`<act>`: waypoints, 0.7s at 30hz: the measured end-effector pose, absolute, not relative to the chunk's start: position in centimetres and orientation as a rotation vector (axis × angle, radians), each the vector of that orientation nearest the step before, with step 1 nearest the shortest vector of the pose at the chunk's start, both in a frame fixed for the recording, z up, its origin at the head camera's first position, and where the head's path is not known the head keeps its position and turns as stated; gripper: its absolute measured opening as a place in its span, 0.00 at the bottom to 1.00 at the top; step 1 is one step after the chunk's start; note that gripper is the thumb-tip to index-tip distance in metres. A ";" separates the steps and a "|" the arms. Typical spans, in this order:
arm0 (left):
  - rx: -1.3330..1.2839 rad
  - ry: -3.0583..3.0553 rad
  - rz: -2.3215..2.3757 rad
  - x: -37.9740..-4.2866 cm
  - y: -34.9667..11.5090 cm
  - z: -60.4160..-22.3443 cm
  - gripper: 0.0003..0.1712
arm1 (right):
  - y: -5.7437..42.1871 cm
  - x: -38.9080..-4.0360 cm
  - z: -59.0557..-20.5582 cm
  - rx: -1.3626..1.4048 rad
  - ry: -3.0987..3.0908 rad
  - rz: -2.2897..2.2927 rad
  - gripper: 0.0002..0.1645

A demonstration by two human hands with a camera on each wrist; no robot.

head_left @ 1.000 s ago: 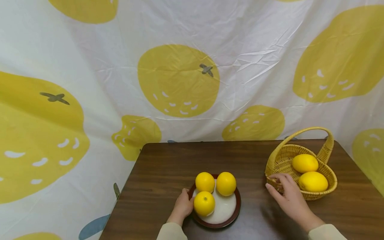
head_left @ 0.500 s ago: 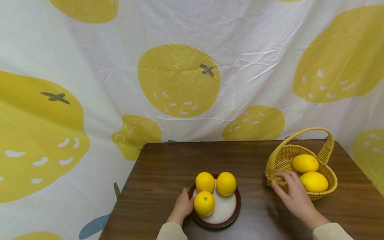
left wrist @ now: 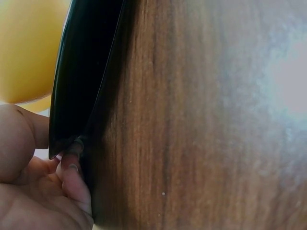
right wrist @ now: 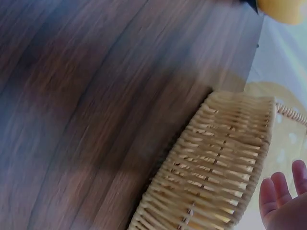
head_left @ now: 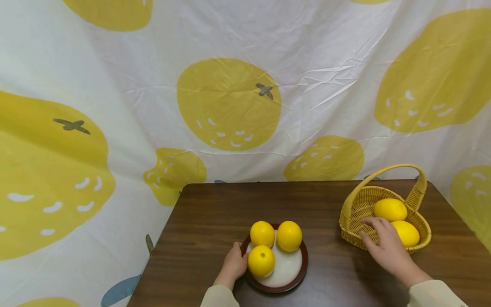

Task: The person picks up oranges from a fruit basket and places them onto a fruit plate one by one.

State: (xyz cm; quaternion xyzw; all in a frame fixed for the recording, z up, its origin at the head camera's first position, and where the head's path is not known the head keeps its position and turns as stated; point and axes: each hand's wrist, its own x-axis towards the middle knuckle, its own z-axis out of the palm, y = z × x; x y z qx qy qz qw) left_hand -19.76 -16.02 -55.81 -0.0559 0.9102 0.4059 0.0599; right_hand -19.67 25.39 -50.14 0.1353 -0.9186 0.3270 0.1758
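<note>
At the left edge of a white plate with a brown rim (head_left: 288,275), my left hand (head_left: 233,265) pinches the rim. The left wrist view shows the thumb above and fingers (left wrist: 74,179) under the plate's dark underside (left wrist: 86,72). Three round yellow fruits, like oranges (head_left: 261,261), sit on the plate. Over the near side of a heart-shaped wicker basket (head_left: 352,238) hovers my right hand (head_left: 389,249), fingers spread and slightly bent, holding nothing. It partly covers the nearer lemon (head_left: 408,233); whether it touches it I cannot tell. Another lemon (head_left: 390,209) lies behind.
Both dishes stand on a dark brown wooden table (head_left: 215,204), the basket at its right rear. Its tall handle (head_left: 399,165) arches over the opening. A white cloth with printed yellow fruits (head_left: 322,106) hangs behind the table.
My right hand has moved rightward from the basket's left rim to over its inside, by the nearer lemon. The left hand, plate and basket have stayed put.
</note>
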 end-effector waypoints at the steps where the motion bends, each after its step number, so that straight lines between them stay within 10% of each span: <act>1: -0.170 2.757 1.225 -19.8 -16.0 -55.8 0.20 | 25.6 -19.8 -50.2 0.386 -2.594 0.917 0.17; 21: -0.123 2.778 1.231 -19.7 -16.2 -56.1 0.19 | 28.6 -20.5 -51.1 0.353 -2.626 0.804 0.20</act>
